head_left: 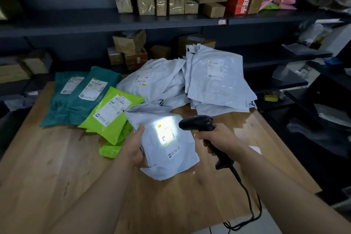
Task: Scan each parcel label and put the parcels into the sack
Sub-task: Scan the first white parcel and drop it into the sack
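Gripped one grey parcel [171, 161] by its 9 o'clock edge in left hand [135, 145], over bench [57, 167]. Clasped one scanner [197, 122] in right hand [218, 140] at 3 o'clock, lighting label [166, 131]. Saw two teal parcels [83, 97], two green parcels [112, 118] at 10 o'clock; grey heap [209, 81] at 12.

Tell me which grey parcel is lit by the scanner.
The grey parcel gripped by the left hand; its label glows white, while the other grey ones lie piled behind.
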